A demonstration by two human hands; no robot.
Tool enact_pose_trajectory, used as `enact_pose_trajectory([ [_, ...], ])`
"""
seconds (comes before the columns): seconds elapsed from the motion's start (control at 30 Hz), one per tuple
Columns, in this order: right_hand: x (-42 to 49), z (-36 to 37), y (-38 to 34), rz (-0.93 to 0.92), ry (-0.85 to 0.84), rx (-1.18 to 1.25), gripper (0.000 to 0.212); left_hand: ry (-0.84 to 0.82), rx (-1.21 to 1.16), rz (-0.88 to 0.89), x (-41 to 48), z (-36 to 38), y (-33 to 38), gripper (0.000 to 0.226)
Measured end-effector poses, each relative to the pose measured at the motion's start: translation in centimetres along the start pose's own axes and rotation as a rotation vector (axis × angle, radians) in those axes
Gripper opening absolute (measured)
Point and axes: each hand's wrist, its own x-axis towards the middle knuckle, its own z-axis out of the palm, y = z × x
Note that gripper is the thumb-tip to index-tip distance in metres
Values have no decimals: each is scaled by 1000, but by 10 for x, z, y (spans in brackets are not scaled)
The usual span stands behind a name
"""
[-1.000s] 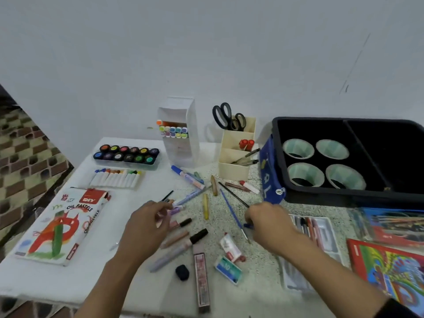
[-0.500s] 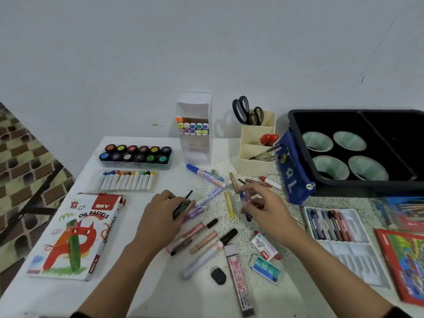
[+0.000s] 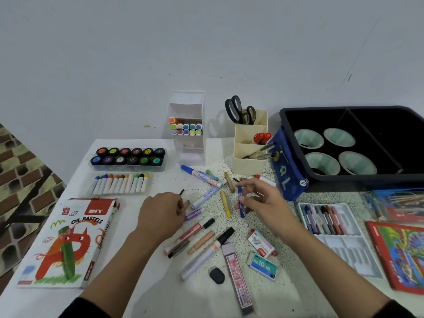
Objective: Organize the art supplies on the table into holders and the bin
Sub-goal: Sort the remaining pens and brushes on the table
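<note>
1. The right hand [image 3: 259,203] pinches a dark blue crayon [image 3: 240,200] between thumb and fingertips, just above the worktop [image 3: 146,283].
2. The left hand [image 3: 160,214] is curled round a few thin pens [image 3: 181,192]; one black tip pokes out at its 1 o'clock.
3. Loose markers [image 3: 202,242] lie scattered on the worktop between the hands and at their 6 o'clock.
4. At 12 o'clock from the hands stands the white holder [image 3: 188,154], with colour-capped highlighters [image 3: 185,129] stacked on its middle shelf.
5. At 1 o'clock, the cream holder [image 3: 249,165] carries black scissors [image 3: 239,111] in its back compartment, red-capped markers [image 3: 261,137] in the middle and thin brushes [image 3: 259,152] in front.
6. At 2 o'clock, the black bin [image 3: 358,182] holds four tape rolls [image 3: 357,162] in its left compartment; a blue pouch [image 3: 286,175] leans on its near-left corner.
7. At 3 o'clock, a white tray [image 3: 348,251] has crayons in its far half.
8. At 10 o'clock sits a tray of paint pots [image 3: 128,156], a pastel row [image 3: 119,183] just in front; the oil pastels box [image 3: 68,239] lies at 8 o'clock.
</note>
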Motion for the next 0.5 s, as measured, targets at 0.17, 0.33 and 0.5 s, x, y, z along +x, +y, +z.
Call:
enact_pose_trajectory([
  [0.17,-3,-14,-5,2,77,110,22,0,-99,-38,1,-7,7,7],
  [0.33,-16,-42,-2,-59,122,-53,21,50,-415,61,-5,-25,46,3],
  [0.5,-37,-92,8,-114,173,-137,23,-143,-845,157,-11,-27,119,7],
])
